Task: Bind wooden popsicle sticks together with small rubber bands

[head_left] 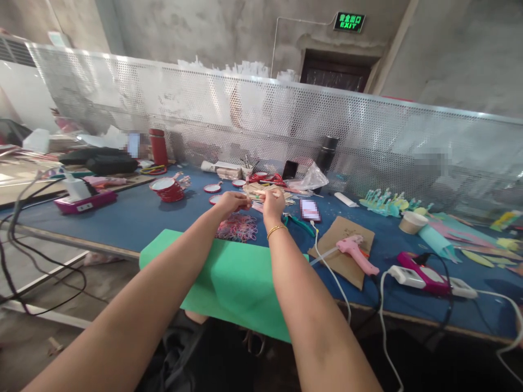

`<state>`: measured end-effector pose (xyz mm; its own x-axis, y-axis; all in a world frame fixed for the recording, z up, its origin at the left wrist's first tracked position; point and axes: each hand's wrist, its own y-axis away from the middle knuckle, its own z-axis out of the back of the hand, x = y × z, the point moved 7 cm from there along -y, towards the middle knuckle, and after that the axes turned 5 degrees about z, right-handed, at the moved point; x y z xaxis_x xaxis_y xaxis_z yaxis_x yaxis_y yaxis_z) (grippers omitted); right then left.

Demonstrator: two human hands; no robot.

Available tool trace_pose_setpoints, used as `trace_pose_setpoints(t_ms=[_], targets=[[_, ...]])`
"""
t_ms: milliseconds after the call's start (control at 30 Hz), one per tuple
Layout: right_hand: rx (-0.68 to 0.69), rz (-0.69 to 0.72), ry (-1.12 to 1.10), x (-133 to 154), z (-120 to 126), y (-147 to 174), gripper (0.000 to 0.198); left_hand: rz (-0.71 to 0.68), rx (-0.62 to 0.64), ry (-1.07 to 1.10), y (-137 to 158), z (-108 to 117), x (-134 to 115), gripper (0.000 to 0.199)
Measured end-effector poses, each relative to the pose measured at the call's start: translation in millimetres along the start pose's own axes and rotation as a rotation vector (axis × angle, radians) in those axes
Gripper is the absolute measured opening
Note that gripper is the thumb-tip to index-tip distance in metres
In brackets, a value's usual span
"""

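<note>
Both my hands are close together over the middle of the blue table. My left hand [236, 202] is closed in a pinch, and a thin pinkish strip [247, 185] stands upright from its fingertips. Just beside it, my right hand [274, 202] is closed on a thin pale stick [258, 191] that points left toward the strip. The stick's exact kind is too small to tell. Below my hands lies a pile of pink and purple loops [241, 227]. Green sheet material [229, 277] hangs over the table's front edge under my forearms.
A pink glue gun [356, 254] rests on brown cardboard [341, 234] at right, near a magenta power strip [427, 275] with cables. Green-handled pliers [301, 224] and a phone [310, 210] lie nearer. Red-rimmed round pieces [167, 189] are stacked at left. Behind stands a perforated metal screen [183, 103].
</note>
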<state>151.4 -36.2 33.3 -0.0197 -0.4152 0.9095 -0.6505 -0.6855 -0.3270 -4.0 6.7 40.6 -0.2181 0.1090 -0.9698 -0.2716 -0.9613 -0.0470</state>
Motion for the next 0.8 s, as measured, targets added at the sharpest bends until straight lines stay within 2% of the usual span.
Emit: trace_pose_setpoints(t_ms=[200,400,600,800], targets=[[0.081,-0.001,-0.016,0.2,-6.6,1.9,0.006,-0.003,0.000,0.028,-0.1,0.5,0.5,0.032],[-0.002,-0.021,-0.045,-4.1,-0.3,1.1,0.007,-0.013,0.019,0.012,-0.5,-0.8,1.2,0.033],[0.091,-0.031,-0.101,-1.8,-8.4,5.2,0.006,-0.026,0.023,0.002,-2.7,-1.7,2.1,0.031],[0.014,-0.038,-0.087,-4.8,-2.9,2.2,0.004,-0.028,0.040,-0.002,-6.4,-2.5,5.0,0.030]])
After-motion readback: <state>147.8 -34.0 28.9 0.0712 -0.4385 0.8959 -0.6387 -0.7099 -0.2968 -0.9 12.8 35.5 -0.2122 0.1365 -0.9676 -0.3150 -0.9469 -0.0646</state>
